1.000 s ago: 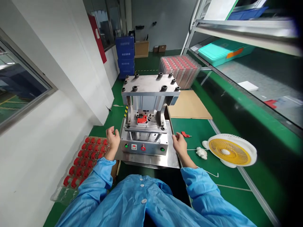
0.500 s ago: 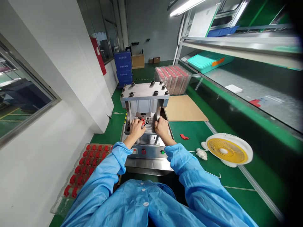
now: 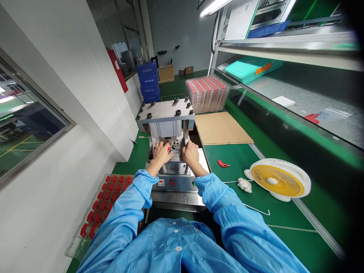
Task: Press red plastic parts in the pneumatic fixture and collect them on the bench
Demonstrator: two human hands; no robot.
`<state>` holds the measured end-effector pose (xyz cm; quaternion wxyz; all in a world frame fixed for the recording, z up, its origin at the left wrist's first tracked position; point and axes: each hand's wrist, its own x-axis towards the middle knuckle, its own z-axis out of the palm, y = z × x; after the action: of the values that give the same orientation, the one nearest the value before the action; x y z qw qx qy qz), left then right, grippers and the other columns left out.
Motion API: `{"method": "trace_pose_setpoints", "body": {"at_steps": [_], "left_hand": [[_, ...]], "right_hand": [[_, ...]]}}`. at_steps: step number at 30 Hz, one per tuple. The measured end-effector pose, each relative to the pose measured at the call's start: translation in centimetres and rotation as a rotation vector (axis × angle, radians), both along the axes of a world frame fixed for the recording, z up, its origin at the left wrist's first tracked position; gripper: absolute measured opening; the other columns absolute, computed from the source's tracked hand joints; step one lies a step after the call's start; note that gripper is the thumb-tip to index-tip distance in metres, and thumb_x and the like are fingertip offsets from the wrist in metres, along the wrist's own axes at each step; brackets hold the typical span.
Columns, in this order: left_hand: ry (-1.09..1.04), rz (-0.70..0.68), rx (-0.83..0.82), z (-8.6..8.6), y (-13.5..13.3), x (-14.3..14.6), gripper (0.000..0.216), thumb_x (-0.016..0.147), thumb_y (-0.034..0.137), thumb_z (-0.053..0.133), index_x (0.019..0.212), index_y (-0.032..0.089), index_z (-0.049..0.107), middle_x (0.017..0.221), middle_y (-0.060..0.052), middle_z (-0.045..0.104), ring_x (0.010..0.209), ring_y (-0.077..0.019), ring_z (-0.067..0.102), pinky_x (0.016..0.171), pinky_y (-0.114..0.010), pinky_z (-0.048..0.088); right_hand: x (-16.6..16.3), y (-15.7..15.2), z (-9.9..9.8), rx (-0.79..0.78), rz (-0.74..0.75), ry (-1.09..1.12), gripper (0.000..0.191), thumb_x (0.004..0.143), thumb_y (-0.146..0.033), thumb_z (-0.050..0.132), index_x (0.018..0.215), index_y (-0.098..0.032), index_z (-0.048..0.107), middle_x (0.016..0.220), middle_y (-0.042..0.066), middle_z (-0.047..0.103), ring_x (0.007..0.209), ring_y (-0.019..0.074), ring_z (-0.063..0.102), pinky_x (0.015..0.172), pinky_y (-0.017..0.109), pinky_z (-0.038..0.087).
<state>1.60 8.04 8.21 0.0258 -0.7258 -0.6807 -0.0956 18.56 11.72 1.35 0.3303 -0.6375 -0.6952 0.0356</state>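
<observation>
Our left hand (image 3: 162, 152) curls over the red part (image 3: 169, 149) on the ribbed press bed (image 3: 177, 154); our right hand (image 3: 190, 154) curls by the side bracket (image 3: 185, 135), both grips unclear. We should settle the part squarely, fingertips clear of the upper block (image 3: 167, 129).

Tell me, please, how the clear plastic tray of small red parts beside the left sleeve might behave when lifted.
The clear plastic tray would probably flex, since its exposed edge looks thin and see-through. It may have some weight, being loaded with rows of small red parts. Lifted from one end, it might sag, given its long shape.
</observation>
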Motion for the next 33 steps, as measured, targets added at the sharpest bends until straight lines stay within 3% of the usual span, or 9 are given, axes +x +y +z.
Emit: {"method": "trace_pose_setpoints", "body": {"at_steps": [15,28,33], "left_hand": [[-0.009,0.033,-0.079,1.3,0.0,-0.1,0.034,0.086,0.035,0.074,0.117,0.026,0.066,0.122,-0.01,0.058,0.121,-0.0302,0.05,0.1,-0.037,0.043],[-0.024,0.035,-0.077,1.1,1.0,-0.4,0.036,0.081,0.036,0.081,0.113,0.027,0.068,0.117,-0.008,0.061,0.116,-0.0295,0.053,0.096,-0.037,0.044],[-0.037,0.015,-0.119,1.2,1.0,-0.2,0.02,0.083,0.032,0.079,0.097,0.024,0.068,0.109,-0.008,0.063,0.11,-0.0271,0.056,0.091,-0.035,0.045]], "right_hand": [[-0.3,0.0,0.0,-0.012,0.034,0.032,0.043,0.098,-0.022,0.043,0.136,-0.003,0.05,0.118,0.024,0.06,0.11,0.0341,0.05,0.093,0.043,0.043],[-0.3,-0.3,0.5,-0.073,0.027,0.067,0.042,0.099,-0.023,0.043,0.136,-0.005,0.05,0.122,0.023,0.059,0.115,0.0344,0.048,0.09,0.041,0.044],[-0.2,-0.3,0.2,-0.04,0.032,0.042,0.045,0.1,-0.024,0.041,0.138,-0.003,0.048,0.122,0.024,0.059,0.114,0.0346,0.048,0.091,0.043,0.043]]}}
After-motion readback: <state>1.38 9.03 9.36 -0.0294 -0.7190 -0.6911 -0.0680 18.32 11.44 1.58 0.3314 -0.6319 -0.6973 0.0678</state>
